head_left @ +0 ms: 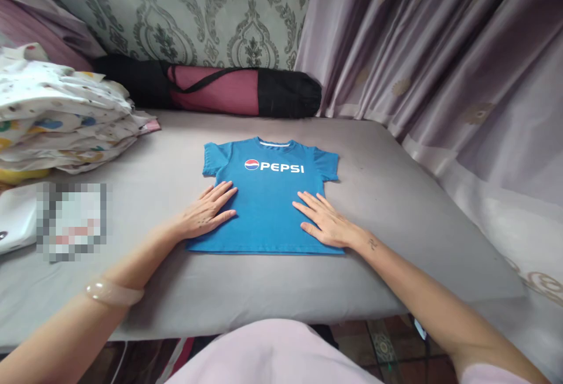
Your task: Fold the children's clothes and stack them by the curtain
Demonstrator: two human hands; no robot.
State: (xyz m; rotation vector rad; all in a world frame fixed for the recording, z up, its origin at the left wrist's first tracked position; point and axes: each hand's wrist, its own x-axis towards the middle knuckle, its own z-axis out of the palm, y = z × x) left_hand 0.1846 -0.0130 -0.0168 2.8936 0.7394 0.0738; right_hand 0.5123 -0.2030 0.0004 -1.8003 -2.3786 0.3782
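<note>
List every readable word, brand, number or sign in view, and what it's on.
"PEPSI": white print across the shirt chest, with a round red, white and blue logo beside it.
Pixelated patch at the left: unreadable.
Dark mark on the right wrist: too small to read.
No numbers readable.

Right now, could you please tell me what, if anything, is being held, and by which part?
Nothing is held: the left hand and right hand both rest flat on the blue shirt, one near each side edge.
</note>
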